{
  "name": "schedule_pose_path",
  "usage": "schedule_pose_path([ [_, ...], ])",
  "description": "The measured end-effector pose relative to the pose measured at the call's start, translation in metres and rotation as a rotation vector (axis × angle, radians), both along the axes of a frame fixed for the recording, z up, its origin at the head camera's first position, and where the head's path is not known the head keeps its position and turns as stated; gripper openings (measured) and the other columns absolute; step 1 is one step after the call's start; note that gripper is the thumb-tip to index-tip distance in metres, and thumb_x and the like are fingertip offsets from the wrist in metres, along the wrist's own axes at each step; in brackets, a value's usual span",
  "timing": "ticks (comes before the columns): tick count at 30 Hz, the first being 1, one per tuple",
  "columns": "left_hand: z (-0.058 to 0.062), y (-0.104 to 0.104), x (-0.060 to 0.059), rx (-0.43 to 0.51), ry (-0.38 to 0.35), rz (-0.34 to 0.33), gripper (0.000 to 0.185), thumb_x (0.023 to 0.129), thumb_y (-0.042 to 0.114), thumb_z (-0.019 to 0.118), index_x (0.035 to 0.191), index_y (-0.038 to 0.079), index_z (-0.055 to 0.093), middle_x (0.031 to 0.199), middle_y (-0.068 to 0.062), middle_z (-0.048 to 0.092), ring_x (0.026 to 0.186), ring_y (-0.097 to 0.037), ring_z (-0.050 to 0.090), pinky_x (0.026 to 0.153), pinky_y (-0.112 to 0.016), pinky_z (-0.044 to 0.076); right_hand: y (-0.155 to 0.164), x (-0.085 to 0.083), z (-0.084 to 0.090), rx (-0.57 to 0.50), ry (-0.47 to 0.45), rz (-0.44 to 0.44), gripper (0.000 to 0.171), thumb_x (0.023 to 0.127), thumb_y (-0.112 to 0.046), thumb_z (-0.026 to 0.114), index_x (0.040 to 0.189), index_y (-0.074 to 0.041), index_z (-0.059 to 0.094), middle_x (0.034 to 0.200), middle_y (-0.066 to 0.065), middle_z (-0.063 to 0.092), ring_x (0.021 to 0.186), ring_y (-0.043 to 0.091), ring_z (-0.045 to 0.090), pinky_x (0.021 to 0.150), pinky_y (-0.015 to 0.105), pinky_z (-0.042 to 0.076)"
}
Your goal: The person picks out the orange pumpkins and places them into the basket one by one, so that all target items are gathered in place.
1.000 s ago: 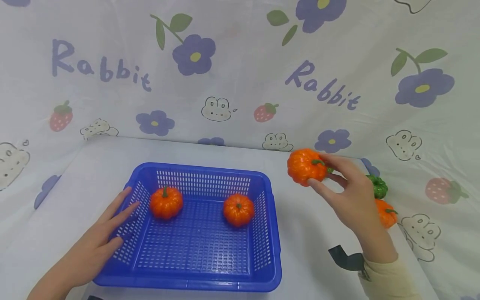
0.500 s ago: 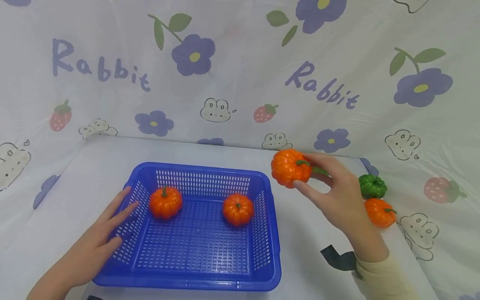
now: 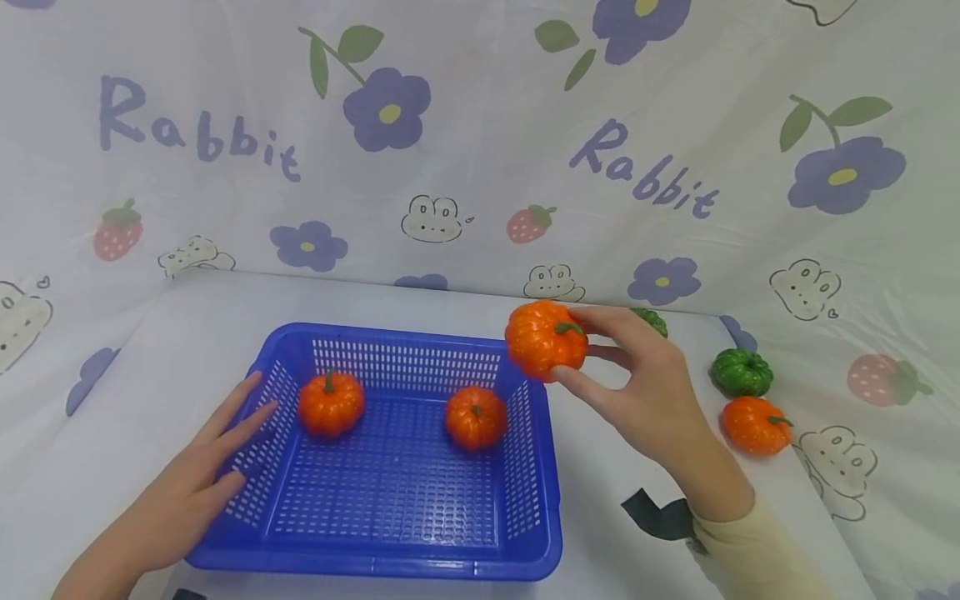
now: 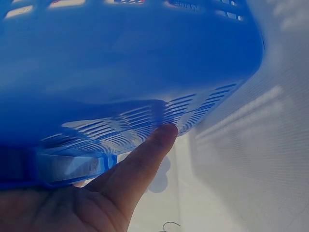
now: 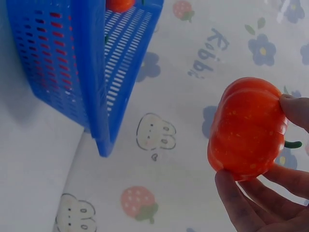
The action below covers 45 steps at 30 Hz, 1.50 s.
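My right hand (image 3: 651, 387) holds an orange toy pumpkin (image 3: 546, 340) with a green stem, raised over the right back corner of a blue plastic basket (image 3: 375, 567). Thumb and fingers grip its sides, and the right wrist view shows the same pumpkin (image 5: 247, 128) apart from the basket. Two more orange pumpkins sit inside: one at the left (image 3: 332, 404), another at the right (image 3: 476, 418). My left hand (image 3: 183, 492) rests across the basket's left rim, fingers fairly straight. In the left wrist view, one finger (image 4: 145, 164) touches the slotted outer wall (image 4: 145, 121).
On the table's right side lie a green pumpkin (image 3: 741, 372) and an orange pumpkin (image 3: 756, 426). Behind my right hand, another green item (image 3: 651, 321) is partly hidden. A patterned curtain (image 3: 480, 150) hangs along the white table's back edge.
My right hand has carried the orange pumpkin leftward, from beside the basket to over its right back corner. The green and orange pumpkins at right have come into fuller view. My left hand stays put.
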<state>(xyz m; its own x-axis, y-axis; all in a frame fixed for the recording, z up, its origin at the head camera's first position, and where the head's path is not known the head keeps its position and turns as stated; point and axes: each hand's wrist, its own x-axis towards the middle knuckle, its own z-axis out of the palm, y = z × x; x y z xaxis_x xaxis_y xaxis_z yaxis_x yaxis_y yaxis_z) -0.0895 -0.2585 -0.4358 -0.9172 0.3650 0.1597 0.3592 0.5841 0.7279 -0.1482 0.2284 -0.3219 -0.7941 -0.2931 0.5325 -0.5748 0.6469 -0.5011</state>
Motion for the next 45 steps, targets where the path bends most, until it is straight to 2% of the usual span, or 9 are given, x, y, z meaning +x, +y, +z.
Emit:
schedule_pose_path([
  [8, 0.003, 0.003, -0.002, 0.003, -0.043, 0.007, 0.076, 0.097, -0.007, 0.054, 0.169, 0.009, 0.038, 0.182, -0.008, 0.002, 0.161, -0.054, 0.011, 0.107, -0.088, 0.026, -0.011, -0.002, 0.004, 0.005, -0.011, 0.059, 0.068, 0.086, -0.01, 0.092, 0.149, -0.012, 0.065, 0.142, 0.002, 0.067, 0.13, 0.021, 0.064, 0.095, 0.037, 0.062],
  [14, 0.003, 0.003, -0.002, 0.008, -0.044, 0.005, 0.076, 0.096, -0.008, 0.054, 0.169, 0.009, 0.038, 0.182, -0.009, 0.003, 0.16, -0.055, 0.012, 0.106, -0.088, 0.026, -0.023, -0.003, 0.003, -0.007, -0.041, 0.103, 0.068, 0.087, -0.012, 0.092, 0.149, -0.014, 0.065, 0.143, 0.002, 0.066, 0.131, 0.02, 0.063, 0.096, 0.04, 0.063],
  [21, 0.003, 0.003, -0.001, 0.017, -0.031, 0.002, 0.076, 0.097, -0.008, 0.054, 0.169, 0.009, 0.038, 0.182, -0.008, 0.002, 0.161, -0.054, 0.011, 0.108, -0.088, 0.024, -0.039, -0.004, 0.007, -0.034, -0.071, 0.196, 0.065, 0.089, -0.015, 0.091, 0.148, -0.013, 0.065, 0.144, -0.001, 0.065, 0.133, 0.017, 0.062, 0.099, 0.034, 0.061],
  [28, 0.002, 0.002, -0.001, 0.028, -0.021, -0.003, 0.075, 0.098, -0.008, 0.053, 0.169, 0.01, 0.037, 0.182, -0.008, 0.002, 0.161, -0.054, 0.01, 0.109, -0.087, 0.021, -0.056, -0.002, 0.009, -0.06, -0.093, 0.265, 0.062, 0.09, -0.016, 0.091, 0.147, -0.013, 0.066, 0.143, 0.0, 0.066, 0.133, 0.018, 0.062, 0.098, 0.04, 0.062],
  [30, 0.002, 0.002, -0.001, 0.024, -0.015, -0.004, 0.075, 0.098, -0.007, 0.053, 0.169, 0.01, 0.038, 0.182, -0.007, 0.003, 0.162, -0.052, 0.01, 0.114, -0.081, 0.02, -0.06, -0.002, 0.009, -0.071, -0.094, 0.282, 0.062, 0.089, -0.015, 0.091, 0.146, -0.012, 0.066, 0.143, 0.0, 0.066, 0.133, 0.017, 0.062, 0.098, 0.038, 0.062],
  [34, 0.001, 0.001, 0.0, 0.01, 0.004, -0.001, 0.075, 0.099, -0.007, 0.053, 0.169, 0.012, 0.038, 0.182, -0.006, 0.004, 0.162, -0.05, 0.011, 0.124, -0.06, 0.016, -0.069, -0.003, 0.01, -0.098, -0.093, 0.305, 0.062, 0.089, -0.014, 0.092, 0.146, -0.012, 0.066, 0.143, 0.0, 0.066, 0.132, 0.017, 0.062, 0.097, 0.038, 0.062],
  [36, 0.0, 0.001, -0.001, 0.011, 0.005, -0.001, 0.075, 0.099, -0.007, 0.053, 0.169, 0.012, 0.038, 0.182, -0.006, 0.004, 0.162, -0.049, 0.011, 0.124, -0.058, 0.016, -0.073, -0.004, 0.01, -0.106, -0.103, 0.315, 0.062, 0.089, -0.015, 0.091, 0.146, -0.012, 0.066, 0.143, -0.001, 0.066, 0.132, 0.015, 0.062, 0.097, 0.038, 0.062],
  [41, 0.002, 0.002, -0.001, 0.02, -0.023, 0.001, 0.075, 0.097, -0.008, 0.053, 0.169, 0.009, 0.038, 0.182, -0.008, 0.002, 0.161, -0.054, 0.011, 0.11, -0.085, 0.023, -0.086, -0.004, 0.009, -0.098, -0.143, 0.337, 0.061, 0.091, -0.018, 0.09, 0.146, -0.012, 0.066, 0.144, -0.003, 0.065, 0.129, 0.012, 0.063, 0.099, 0.034, 0.061],
  [45, 0.002, 0.002, 0.0, 0.026, -0.032, 0.0, 0.075, 0.098, -0.008, 0.053, 0.169, 0.008, 0.037, 0.182, -0.008, 0.001, 0.161, -0.055, 0.01, 0.108, -0.088, 0.022, -0.094, -0.004, 0.008, -0.099, -0.146, 0.367, 0.061, 0.091, -0.019, 0.09, 0.146, -0.011, 0.066, 0.143, -0.002, 0.065, 0.126, 0.012, 0.065, 0.099, 0.029, 0.059],
])
